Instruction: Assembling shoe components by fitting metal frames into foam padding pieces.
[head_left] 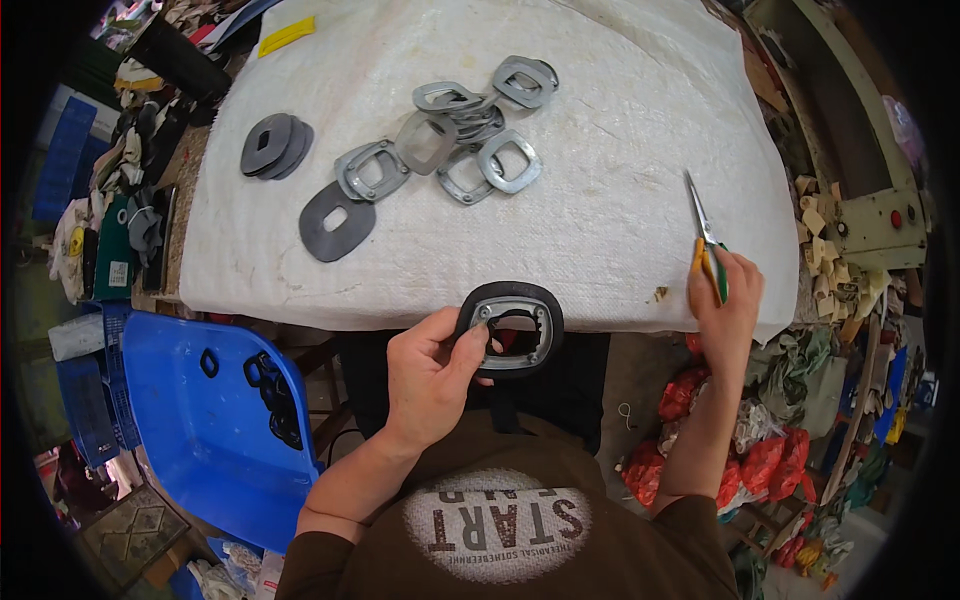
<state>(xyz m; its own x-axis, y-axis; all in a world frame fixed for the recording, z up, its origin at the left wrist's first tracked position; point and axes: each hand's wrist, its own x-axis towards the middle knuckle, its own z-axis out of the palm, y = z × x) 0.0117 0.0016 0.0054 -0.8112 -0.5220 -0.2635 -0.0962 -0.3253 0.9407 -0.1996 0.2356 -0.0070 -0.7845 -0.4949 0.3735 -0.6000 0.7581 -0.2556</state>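
My left hand (432, 375) grips a rounded metal frame with a black rubber rim (548, 300), held up in front of me near the table's front edge. Its thumb presses on the metal face, and the opening shows a ragged dark inner edge. At the right of the table, my right hand (728, 295) has its fingers wrapped around a pair of scissors (707, 235) with yellow and green handles, blades pointing away from me. Farther back lies a loose heap of grey metal frames (510, 160). Left of them are a dark rubber pad (338, 222) with a slot and a small stack of similar pads (275, 147).
A white woven sheet (600, 200) covers the table. On the left stands a blue tub (215, 440) holding several black rings (280, 400). A yellow strip (287, 36) lies at the back left. Red bags (770, 465) are piled low on the right, below a green metal machine (870, 220).
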